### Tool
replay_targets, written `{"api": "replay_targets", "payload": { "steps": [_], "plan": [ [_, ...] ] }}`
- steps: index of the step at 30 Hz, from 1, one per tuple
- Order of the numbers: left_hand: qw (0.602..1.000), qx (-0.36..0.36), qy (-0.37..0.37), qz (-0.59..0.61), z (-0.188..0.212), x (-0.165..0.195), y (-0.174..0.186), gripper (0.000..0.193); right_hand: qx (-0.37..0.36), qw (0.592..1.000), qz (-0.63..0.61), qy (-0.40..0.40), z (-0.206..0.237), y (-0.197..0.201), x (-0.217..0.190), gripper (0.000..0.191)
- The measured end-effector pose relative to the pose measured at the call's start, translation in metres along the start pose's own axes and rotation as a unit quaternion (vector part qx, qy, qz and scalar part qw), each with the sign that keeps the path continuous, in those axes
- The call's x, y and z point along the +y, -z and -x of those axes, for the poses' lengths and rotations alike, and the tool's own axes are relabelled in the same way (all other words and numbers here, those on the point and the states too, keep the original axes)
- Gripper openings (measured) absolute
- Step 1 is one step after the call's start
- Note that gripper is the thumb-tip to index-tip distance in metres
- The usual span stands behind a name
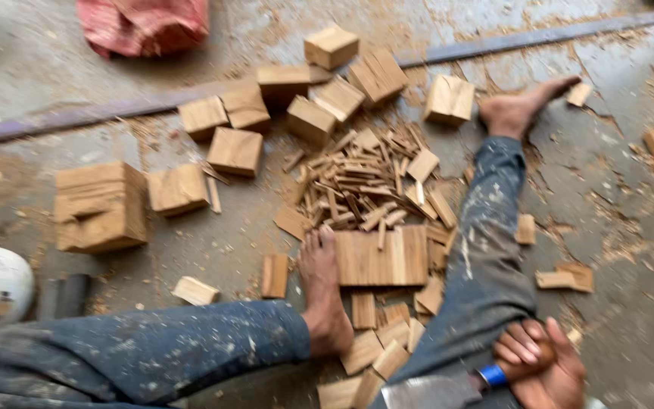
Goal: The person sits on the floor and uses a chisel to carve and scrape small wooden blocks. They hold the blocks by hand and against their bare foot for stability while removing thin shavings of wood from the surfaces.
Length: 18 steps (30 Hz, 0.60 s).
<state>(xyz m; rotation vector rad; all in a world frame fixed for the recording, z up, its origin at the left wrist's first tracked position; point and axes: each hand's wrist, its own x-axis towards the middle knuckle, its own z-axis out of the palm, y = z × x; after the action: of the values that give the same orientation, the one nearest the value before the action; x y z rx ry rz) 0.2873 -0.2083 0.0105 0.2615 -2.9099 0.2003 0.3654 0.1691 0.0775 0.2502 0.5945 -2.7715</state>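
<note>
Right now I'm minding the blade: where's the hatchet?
Bottom edge of the head view, right of centre: the hatchet lies over the right knee, its handle gripped by a hand.

Packages: one possible item, a red and pink woven sack [144, 24], crumpled and soft in outline, lying on the floor at the top edge of the view, up and to the left of the pile of thin wood strips [361, 182], well apart from it. Too blurred to tell whether it is printed. Labels, signs, screens: none visible.
</note>
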Motion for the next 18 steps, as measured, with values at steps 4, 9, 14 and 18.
{"api": "replay_targets", "payload": {
  "steps": [4,9,14,18],
  "plan": [
    [0.879,-0.193,0.156,0.406,-0.002,0.006,0.008,0.051,0.053,0.997,0.039,0.030,0.006,-0.033,0.011,0.033],
    [0.820,-0.201,0.224,0.487,-0.006,0.009,0.012,0.049,0.047,0.998,0.032,0.024,0.006,-0.057,0.014,0.033],
    [0.754,-0.233,0.285,0.544,0.005,0.008,0.007,0.053,0.070,0.996,0.059,0.020,0.008,-0.062,0.011,0.033],
    [0.765,-0.193,0.242,0.565,-0.001,0.009,0.012,0.059,0.078,0.995,0.048,0.038,0.007,-0.056,0.008,0.031]
  ]
}}
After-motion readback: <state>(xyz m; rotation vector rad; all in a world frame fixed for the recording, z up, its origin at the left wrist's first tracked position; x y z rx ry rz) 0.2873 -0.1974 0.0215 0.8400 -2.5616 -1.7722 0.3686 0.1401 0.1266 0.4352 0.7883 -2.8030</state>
